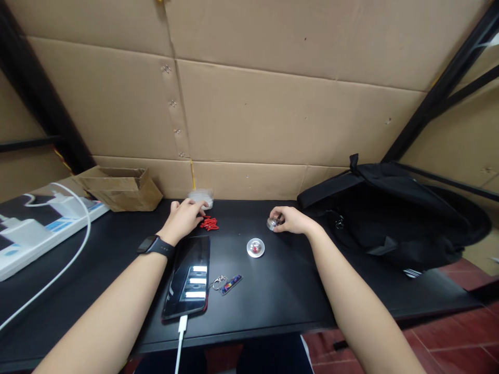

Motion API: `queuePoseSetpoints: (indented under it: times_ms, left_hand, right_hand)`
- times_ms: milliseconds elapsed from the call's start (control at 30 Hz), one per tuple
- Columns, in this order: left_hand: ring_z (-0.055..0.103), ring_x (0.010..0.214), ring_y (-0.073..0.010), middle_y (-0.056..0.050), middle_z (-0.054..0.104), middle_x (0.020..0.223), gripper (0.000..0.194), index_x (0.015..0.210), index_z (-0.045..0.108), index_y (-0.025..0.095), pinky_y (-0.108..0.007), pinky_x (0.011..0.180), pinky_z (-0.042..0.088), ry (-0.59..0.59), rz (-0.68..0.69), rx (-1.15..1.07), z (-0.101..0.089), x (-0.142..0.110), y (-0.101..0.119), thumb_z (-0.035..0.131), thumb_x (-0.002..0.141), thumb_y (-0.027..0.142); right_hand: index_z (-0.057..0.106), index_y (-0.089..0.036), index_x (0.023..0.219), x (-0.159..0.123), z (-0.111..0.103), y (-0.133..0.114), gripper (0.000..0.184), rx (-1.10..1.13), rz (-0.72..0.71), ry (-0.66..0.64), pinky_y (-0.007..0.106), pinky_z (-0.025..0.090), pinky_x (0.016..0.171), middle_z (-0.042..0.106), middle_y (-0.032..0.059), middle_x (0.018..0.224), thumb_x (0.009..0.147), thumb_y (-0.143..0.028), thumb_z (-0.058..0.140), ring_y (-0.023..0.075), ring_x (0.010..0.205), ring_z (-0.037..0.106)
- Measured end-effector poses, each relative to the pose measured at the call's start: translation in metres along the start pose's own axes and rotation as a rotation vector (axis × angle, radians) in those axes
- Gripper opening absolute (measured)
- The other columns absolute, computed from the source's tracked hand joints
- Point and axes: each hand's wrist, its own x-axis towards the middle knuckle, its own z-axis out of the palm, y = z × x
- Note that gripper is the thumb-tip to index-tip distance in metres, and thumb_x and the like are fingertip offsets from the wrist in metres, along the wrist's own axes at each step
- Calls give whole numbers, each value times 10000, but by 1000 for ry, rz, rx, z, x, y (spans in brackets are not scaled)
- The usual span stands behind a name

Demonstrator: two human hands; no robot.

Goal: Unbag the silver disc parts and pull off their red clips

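My left hand (184,218) reaches over the back of the table, thumb and index finger apart, beside a small pile of red pieces (209,223). Just behind its fingertips is a clear plastic tub (202,197). My right hand (290,219) has its fingers curled round a small clear round container (272,224) resting on the table. Between the hands and nearer to me lies a round, shiny shallow dish (255,252) with something small and red in its middle. What the red pieces are is too small to tell.
A phone (189,278) with a white cable lies below my left hand, next to a keyring with a colourful tag (231,284). At left are a power strip (50,228) and an open cardboard box (125,195). A black backpack (390,208) fills the right side.
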Motion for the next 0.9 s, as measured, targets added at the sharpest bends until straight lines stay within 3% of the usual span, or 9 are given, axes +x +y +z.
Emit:
queuePoseSetpoints:
  times_ms: [267,500,633,900]
  left_hand:
    - [602,1066,-267,-13,761,892,335,1160,578,283,-379,826,251,7,-27,31,-1,1,2,565,853,151]
    - [600,1127,-244,-3,770,996,259,1127,572,288,-376,840,251,90,-8,-75,-16,2,27,550,882,208]
    - [577,1136,-256,-4,764,1029,210,1035,639,284,-402,871,267,52,48,-66,-17,0,35,541,867,206]
    - [582,1117,-271,-37,754,1079,252,917,734,289,-433,869,290,-20,65,-45,-8,0,31,486,916,242]
  right_hand:
    - [666,-209,1082,3,3,8,492,-3,-2,11,260,494,751,701,12,941,627,-236,851,162,815,657]
    - [666,-214,1064,3,4,7,493,-2,13,22,255,498,747,713,3,916,611,-230,858,164,808,672]
    - [665,-211,1044,2,3,2,484,-17,17,34,257,496,743,707,0,901,601,-239,860,166,800,668]
    - [646,-225,997,4,6,0,451,-57,22,67,238,465,692,709,-19,867,576,-196,805,158,763,659]
